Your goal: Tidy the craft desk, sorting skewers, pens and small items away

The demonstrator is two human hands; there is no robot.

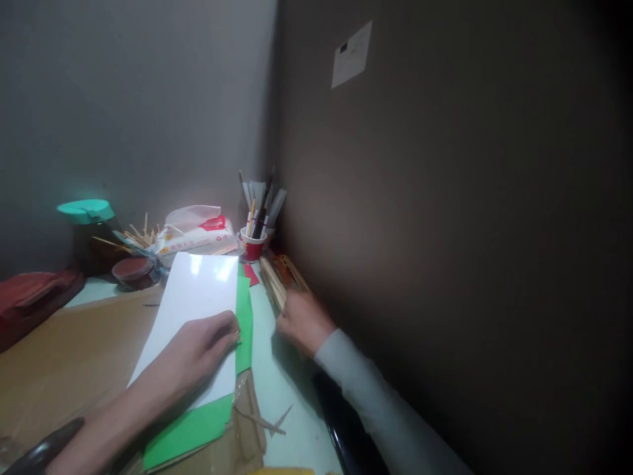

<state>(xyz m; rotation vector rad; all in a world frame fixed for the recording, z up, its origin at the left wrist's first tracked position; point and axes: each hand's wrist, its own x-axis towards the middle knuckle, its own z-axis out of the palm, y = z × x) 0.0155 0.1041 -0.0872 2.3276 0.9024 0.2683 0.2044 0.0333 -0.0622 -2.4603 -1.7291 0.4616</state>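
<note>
My left hand (198, 349) lies flat on a white sheet of paper (198, 290), fingertips at its right edge. The white sheet rests on a green sheet (243, 316) whose edge shows along the right and bottom. My right hand (301, 322), in a grey sleeve, reaches to a bundle of thin wooden sticks (274, 280) lying by the dark wall; its fingers touch the near end of the bundle, and I cannot see whether they grip it.
A red cup of brushes and pens (253, 244) stands in the corner. A tissue pack (198, 237), loose sticks, a small red dish (132, 270) and a green-lidded jar (89, 227) line the back. Brown cardboard (74, 343) covers the table at left. A dark wall stands close on the right.
</note>
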